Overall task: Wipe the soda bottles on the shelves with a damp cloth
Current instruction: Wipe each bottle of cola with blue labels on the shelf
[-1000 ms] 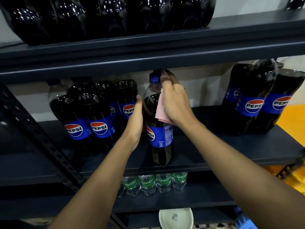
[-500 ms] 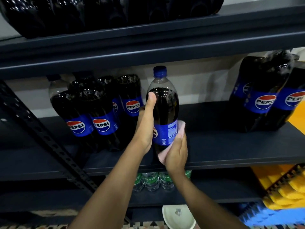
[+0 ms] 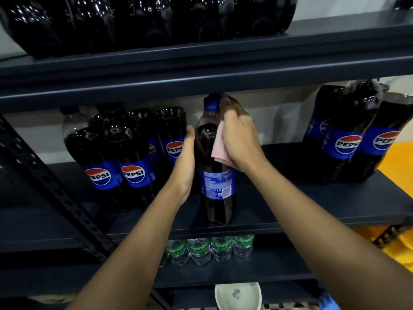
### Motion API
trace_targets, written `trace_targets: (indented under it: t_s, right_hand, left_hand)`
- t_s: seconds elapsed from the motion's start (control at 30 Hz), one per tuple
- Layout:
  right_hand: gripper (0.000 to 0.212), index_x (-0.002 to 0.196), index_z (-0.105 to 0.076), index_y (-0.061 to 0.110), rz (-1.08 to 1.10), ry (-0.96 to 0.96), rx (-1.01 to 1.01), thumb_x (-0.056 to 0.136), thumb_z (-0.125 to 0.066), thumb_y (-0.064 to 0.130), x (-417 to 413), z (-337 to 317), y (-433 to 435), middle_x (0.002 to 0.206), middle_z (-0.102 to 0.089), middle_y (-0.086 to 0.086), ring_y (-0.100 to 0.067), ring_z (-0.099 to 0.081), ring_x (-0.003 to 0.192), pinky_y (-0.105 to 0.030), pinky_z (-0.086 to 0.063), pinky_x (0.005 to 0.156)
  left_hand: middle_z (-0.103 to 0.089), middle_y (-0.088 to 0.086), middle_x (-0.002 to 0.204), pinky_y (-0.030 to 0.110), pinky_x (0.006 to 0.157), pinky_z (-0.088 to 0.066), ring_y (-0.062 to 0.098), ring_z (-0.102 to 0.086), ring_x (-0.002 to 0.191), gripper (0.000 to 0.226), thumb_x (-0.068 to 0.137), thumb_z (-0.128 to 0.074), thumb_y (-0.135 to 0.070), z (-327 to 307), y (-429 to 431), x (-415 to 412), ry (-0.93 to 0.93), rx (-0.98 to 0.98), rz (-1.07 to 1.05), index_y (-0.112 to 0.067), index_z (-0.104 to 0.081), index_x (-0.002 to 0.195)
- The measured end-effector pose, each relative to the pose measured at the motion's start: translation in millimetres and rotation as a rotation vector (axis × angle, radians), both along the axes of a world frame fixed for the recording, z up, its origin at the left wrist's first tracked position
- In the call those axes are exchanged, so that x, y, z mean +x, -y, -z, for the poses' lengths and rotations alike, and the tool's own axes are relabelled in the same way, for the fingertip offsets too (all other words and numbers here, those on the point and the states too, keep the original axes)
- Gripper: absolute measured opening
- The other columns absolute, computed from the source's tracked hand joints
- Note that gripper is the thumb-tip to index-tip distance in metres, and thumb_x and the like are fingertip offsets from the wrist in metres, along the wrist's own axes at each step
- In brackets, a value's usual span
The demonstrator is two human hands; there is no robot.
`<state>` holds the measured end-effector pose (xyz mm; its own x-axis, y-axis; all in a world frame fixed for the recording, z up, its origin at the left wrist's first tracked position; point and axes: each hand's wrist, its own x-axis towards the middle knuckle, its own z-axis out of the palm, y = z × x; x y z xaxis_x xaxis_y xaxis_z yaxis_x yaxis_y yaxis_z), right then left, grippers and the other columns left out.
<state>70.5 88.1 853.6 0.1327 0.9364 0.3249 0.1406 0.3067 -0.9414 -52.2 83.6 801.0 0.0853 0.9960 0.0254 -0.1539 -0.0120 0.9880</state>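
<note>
Upright Pepsi bottle (image 3: 215,175) at frame centre on the middle shelf (image 3: 312,204), right hand (image 3: 239,139) clutching a pink cloth (image 3: 220,144) against its shoulder at 12 o'clock; left hand (image 3: 185,162) against its 9 o'clock side — fingers hidden, grip unclear

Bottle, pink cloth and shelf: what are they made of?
The bottle looks like clear, glossy plastic: its neck is see-through. The pink cloth seems to be soft fabric, since it bunches under the right hand. The shelf is probably painted metal: it is dark, mostly matte, with thin straight edges.
</note>
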Motion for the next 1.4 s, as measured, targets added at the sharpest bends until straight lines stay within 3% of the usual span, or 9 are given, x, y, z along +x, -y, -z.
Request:
trace_targets:
  t_s: [0.13, 0.23, 0.33, 0.47, 0.63, 0.87, 1.17, 1.27, 1.4]
  right_hand:
    - [0.036, 0.085, -0.066, 0.021, 0.099, -0.01, 0.125, 0.102, -0.041, 0.042, -9.4, 18.4, -2.5, 0.082, -0.07, 0.002, -0.012, -0.066, 0.08, -0.038, -0.053, 0.077]
    - [0.042, 0.124, -0.067, 0.022, 0.275, -0.038, 0.297, 0.103, -0.037, 0.043, -24.9, 60.0, 5.1, 0.114, -0.067, 0.006, -0.011, -0.063, 0.108, -0.036, -0.052, 0.094]
    - [0.054, 0.154, -0.039, 0.02, 0.328, 0.008, 0.325, 0.107, -0.03, 0.045, -30.6, 105.2, 12.5, 0.141, -0.054, 0.001, -0.013, -0.055, 0.128, -0.034, -0.049, 0.102]
    - [0.042, 0.146, -0.031, 0.055, 0.269, 0.01, 0.13, 0.106, -0.023, 0.049, -26.8, 154.1, 30.1, 0.126, -0.053, 0.022, 0.005, -0.055, 0.117, -0.027, -0.05, 0.094]
    - [0.045, 0.133, -0.051, 0.052, 0.164, -0.211, -0.132, 0.104, -0.019, 0.062, -21.4, 176.4, 43.4, 0.127, -0.063, 0.02, -0.001, -0.06, 0.117, -0.043, -0.049, 0.103]
    - [0.05, 0.145, -0.053, 0.041, 0.117, -0.275, -0.091, 0.105, -0.032, 0.062, -14.0, 118.3, 28.3, 0.142, -0.06, 0.014, 0.0, -0.053, 0.132, -0.041, -0.041, 0.116]
    - [0.039, 0.077, -0.061, 0.021, -0.014, 0.04, 0.033, 0.106, -0.043, 0.039, 0.1, -5.2, 4.8, 0.067, -0.062, 0.007, -0.003, -0.058, 0.061, -0.027, -0.047, 0.063]
    - [0.034, 0.097, -0.067, 0.025, 0.116, 0.023, 0.159, 0.102, -0.042, 0.047, -10.7, 29.1, 0.9, 0.092, -0.068, 0.004, -0.011, -0.065, 0.088, -0.041, -0.054, 0.082]
    - [0.05, 0.144, -0.051, 0.016, 0.307, -0.001, 0.303, 0.107, -0.03, 0.044, -26.9, 89.4, 12.0, 0.123, -0.062, 0.0, -0.01, -0.06, 0.112, -0.025, -0.049, 0.092]
  left_hand:
    - [-0.073, 0.003, 0.135, 0.042, 0.112, -0.05, 0.018, -0.068, 0.127, 0.068, 0.092, -0.054, -0.073, 9.8, 7.8, 4.1, 0.032, 0.038, 0.028, -0.025, -0.065, 0.14]
    - [-0.073, 0.006, 0.134, 0.046, 0.113, -0.05, 0.02, -0.069, 0.126, 0.092, 0.079, -0.069, -0.083, 17.4, 8.7, 10.6, 0.024, 0.043, -0.036, -0.017, -0.061, 0.144]
    - [-0.075, 0.004, 0.13, 0.044, 0.112, -0.049, 0.018, -0.069, 0.124, 0.072, 0.092, -0.058, -0.076, 17.9, 8.0, 12.2, 0.008, 0.071, -0.026, -0.02, -0.069, 0.136]
    - [-0.076, 0.01, 0.126, 0.047, 0.111, -0.049, 0.025, -0.071, 0.122, 0.083, 0.082, -0.064, -0.079, 20.0, 8.9, 13.2, 0.078, 0.071, -0.025, -0.014, -0.071, 0.132]
    - [-0.072, 0.011, 0.134, 0.056, 0.114, -0.047, 0.03, -0.069, 0.125, 0.115, 0.064, -0.078, -0.088, 25.1, 2.4, 11.3, 0.106, 0.042, -0.104, -0.009, -0.054, 0.144]
    - [-0.073, 0.003, 0.135, 0.035, 0.111, -0.048, 0.016, -0.066, 0.129, 0.063, 0.104, -0.037, -0.062, 14.8, 7.1, 4.7, 0.072, 0.046, 0.026, -0.017, -0.066, 0.137]
    - [-0.072, -0.003, 0.136, 0.047, 0.121, -0.041, 0.016, -0.064, 0.132, 0.06, 0.103, -0.032, -0.072, 8.4, 8.4, -0.7, 0.043, 0.007, 0.032, -0.035, -0.07, 0.131]
    - [-0.074, 0.005, 0.132, 0.041, 0.106, -0.053, 0.019, -0.07, 0.124, 0.065, 0.09, -0.049, -0.078, 11.4, 15.3, 8.6, 0.019, 0.024, 0.075, -0.031, -0.07, 0.13]
    - [-0.074, 0.002, 0.133, 0.043, 0.11, -0.052, 0.016, -0.069, 0.125, 0.096, 0.072, -0.064, -0.092, 19.8, 13.6, 13.6, 0.024, 0.036, -0.014, -0.024, -0.067, 0.139]
